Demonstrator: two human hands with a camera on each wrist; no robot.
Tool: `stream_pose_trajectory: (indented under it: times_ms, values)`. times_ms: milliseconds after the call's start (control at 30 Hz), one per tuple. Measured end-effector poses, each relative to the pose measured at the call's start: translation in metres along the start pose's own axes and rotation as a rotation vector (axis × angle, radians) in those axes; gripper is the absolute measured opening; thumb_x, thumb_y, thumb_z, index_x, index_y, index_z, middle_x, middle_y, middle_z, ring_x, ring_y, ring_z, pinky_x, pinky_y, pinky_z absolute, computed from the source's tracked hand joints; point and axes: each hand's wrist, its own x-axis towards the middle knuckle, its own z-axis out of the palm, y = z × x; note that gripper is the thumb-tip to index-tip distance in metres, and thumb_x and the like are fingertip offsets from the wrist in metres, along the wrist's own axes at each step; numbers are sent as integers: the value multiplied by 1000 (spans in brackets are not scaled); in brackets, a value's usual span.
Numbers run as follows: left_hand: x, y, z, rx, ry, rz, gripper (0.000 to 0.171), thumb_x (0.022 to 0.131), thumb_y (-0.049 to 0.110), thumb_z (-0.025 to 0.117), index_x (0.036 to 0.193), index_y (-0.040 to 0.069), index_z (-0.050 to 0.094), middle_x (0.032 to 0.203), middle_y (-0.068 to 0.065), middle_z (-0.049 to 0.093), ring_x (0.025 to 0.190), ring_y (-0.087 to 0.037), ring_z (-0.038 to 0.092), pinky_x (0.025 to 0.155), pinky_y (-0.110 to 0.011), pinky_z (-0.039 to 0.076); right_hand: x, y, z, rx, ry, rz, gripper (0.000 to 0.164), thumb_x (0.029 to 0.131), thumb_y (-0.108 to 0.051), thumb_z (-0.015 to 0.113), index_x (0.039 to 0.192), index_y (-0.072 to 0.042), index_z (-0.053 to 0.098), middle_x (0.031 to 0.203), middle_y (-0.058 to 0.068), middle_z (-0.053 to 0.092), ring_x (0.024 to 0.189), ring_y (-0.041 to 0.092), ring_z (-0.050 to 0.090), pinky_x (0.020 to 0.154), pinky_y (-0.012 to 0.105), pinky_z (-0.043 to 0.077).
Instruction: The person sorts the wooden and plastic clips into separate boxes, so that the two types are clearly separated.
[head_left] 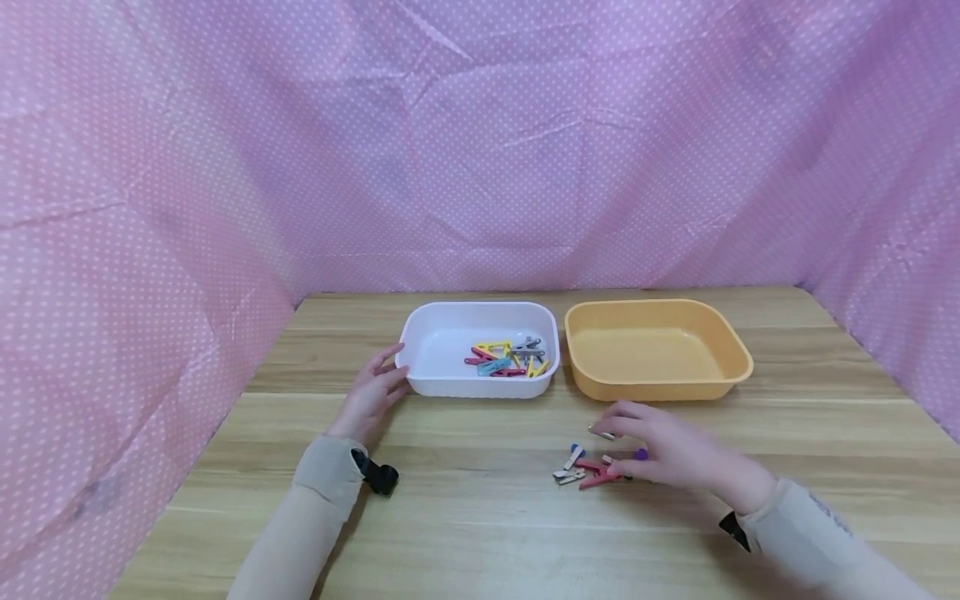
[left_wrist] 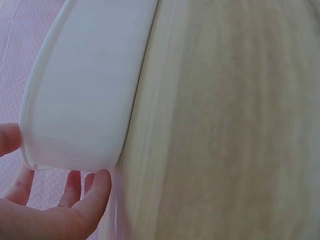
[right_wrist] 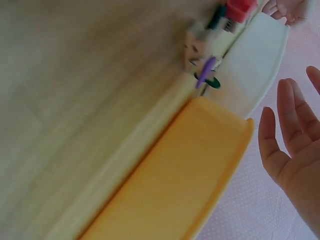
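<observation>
My left hand (head_left: 367, 398) rests against the left end of a white plastic basin (head_left: 442, 387), fingers spread along its rim and outer wall. In the left wrist view the fingertips (left_wrist: 102, 180) lie right at the basin's end. Several plastic clothespins (head_left: 492, 367), yellow, red, grey and light blue, lie inside the basin's right half. My right hand (head_left: 660, 446) hovers over a small pile on the table, fingers apart and loosely bent. In that pile are a red clothespin (head_left: 597, 473), pale wooden clothespins (head_left: 570, 477) and purple and blue bits. The right wrist view shows nothing between the fingers (right_wrist: 287, 115).
A yellow-orange basin (head_left: 660, 392), with nothing in it, stands just right of the white one, behind my right hand. Both sit on a wood-grain table (head_left: 465, 517). Pink dotted cloth (head_left: 480, 167) hangs around the back and sides.
</observation>
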Motion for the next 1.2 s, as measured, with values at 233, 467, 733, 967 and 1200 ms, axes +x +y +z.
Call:
stream_pose_trajectory:
  times_ms: [233,467,733,967,1200]
  values:
    - [-1,-1,2,-8,15,-3,53,97,1,47,146,17,34,143,-18,31,127,-29,41,111,-39,35,-7,-3,4,19,-47,14,48,74,-29,79,116,-11,64,114,1,59,100,18,59,85,41,53]
    - [-3,-2,1,-21,15,3,54,96,1,48,146,16,34,140,-17,32,127,-28,40,110,-38,36,-7,-4,9,53,-50,9,48,71,-26,81,114,-12,65,113,-3,58,101,14,58,87,38,51]
    - [-5,1,2,-15,4,11,55,97,2,48,147,15,32,143,-19,29,130,-30,39,111,-39,34,-4,-5,12,30,-79,-17,43,70,-28,80,108,-17,65,107,-4,58,97,15,58,86,36,51]
    - [-6,2,2,-13,6,1,55,97,1,47,147,17,33,142,-17,30,129,-29,39,111,-39,35,-4,-5,17,19,-134,-3,38,68,-19,81,102,-20,64,99,-7,57,89,8,54,80,32,51]
    - [-6,1,2,-3,9,1,55,97,2,47,148,17,32,140,-16,31,130,-28,38,111,-39,34,-6,-4,19,31,-170,18,34,69,-9,79,98,-19,65,96,-8,57,87,7,55,78,30,53]
